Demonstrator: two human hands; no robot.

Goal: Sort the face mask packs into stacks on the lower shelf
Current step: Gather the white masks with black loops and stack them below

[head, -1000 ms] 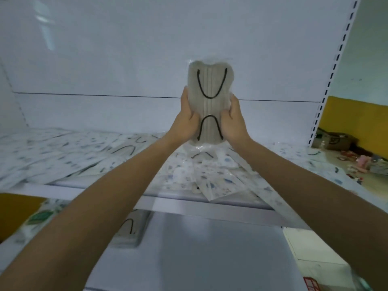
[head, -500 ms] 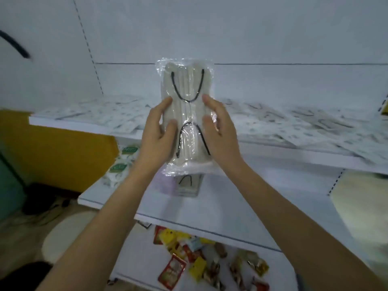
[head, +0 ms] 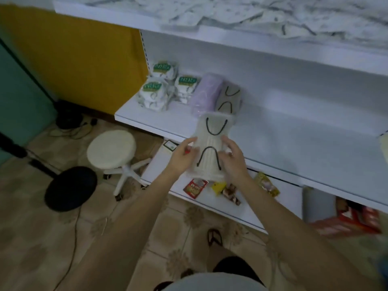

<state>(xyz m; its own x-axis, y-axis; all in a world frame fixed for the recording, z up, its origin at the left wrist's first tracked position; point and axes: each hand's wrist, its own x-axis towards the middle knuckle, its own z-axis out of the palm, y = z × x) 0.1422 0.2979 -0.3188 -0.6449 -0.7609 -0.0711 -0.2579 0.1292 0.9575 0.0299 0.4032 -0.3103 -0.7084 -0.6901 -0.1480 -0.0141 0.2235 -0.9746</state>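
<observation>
At the front edge of the lower shelf (head: 294,131), we hold a clear-wrapped pack of white face masks (head: 211,143) in both hands.
Our left hand (head: 182,157) and right hand (head: 233,158) each grasp one long side near its lower end. Just beyond it on the shelf, a grey mask pack (head: 230,98) and a lilac pack (head: 206,92) lie side by side, with green-labelled packs (head: 155,91) to their left.

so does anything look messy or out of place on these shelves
Yes: the face mask packs on the upper shelf lie in a loose jumble, one overhanging its front edge, and snack packets are scattered on the bottom shelf.
</observation>
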